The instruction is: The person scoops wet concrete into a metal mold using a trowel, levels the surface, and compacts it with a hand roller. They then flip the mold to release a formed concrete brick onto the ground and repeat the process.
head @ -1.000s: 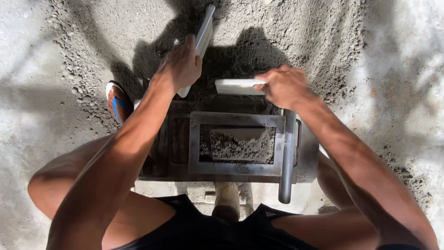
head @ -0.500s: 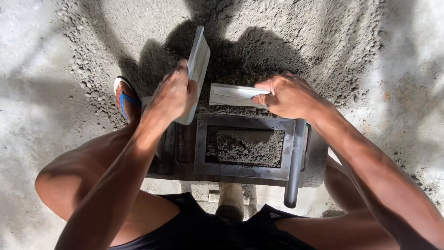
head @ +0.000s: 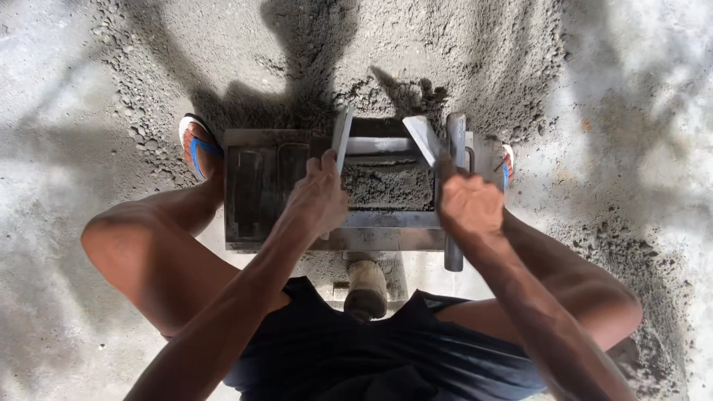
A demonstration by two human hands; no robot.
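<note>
1. Left hand [head: 321, 199]: closed around the near end of a flat pale board [head: 342, 141], which stands on edge at the left side of the mould opening and points away from the body.
2. Right hand [head: 469, 206]: closed around the near end of a second pale board [head: 423, 139], which tilts up and to the left over the right side of the opening.
3. Metal mould [head: 256, 182]: a rectangular steel frame resting on the ground between the person's knees, with a flat plate section on its left. A grey round bar [head: 454, 148] runs along its right side, partly hidden behind the right hand.
4. Mould opening: holds damp grey sand-cement mix [head: 386, 186], lying between the two boards, surface rough and uneven.
5. Loose mix [head: 475, 67]: heaped on the ground directly beyond the mould, partly in shadow.
6. Feet: a blue-strapped sandal [head: 194, 145] sits just beside the mould's left end; the edge of another shows at the right end.
7. Clothing: dark shorts [head: 356, 349] at the bottom of the view, both knees bare and spread.
</note>
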